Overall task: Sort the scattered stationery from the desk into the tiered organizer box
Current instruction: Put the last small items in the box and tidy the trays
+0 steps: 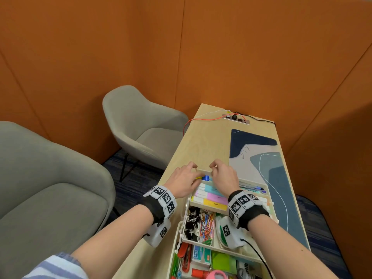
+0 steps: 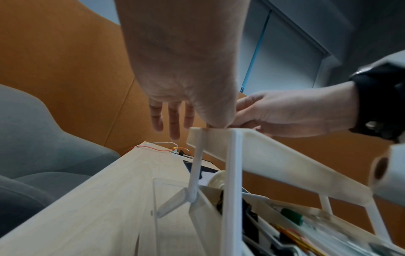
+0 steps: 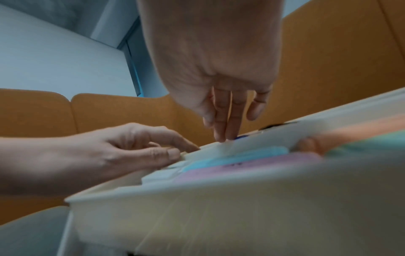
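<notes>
I'm looking down at the tiered organizer box (image 1: 186, 220), which is sitting on the near end of the counter (image 1: 203, 141), its trays fanned open in steps. Both hands are working at the far edge of the top tray (image 1: 203, 205). My left hand (image 1: 184, 183) is resting over the tray's left corner, its fingers (image 2: 174, 119) hanging loose and nearly straight, grasping nothing I can make out. My right hand (image 1: 224, 177) is hovering over the tray's far rim, its fingers (image 3: 227, 119) pointing down and touching the edge, released. Pastel highlighters (image 1: 211, 195) are lying side by side in that tray, with pens (image 1: 252, 187) to their right. One tier down, black binder clips (image 1: 191, 219) and coloured paper clips (image 1: 207, 223) are filling separate compartments. A desk mat (image 1: 267, 168) is lying just beside the box.
</notes>
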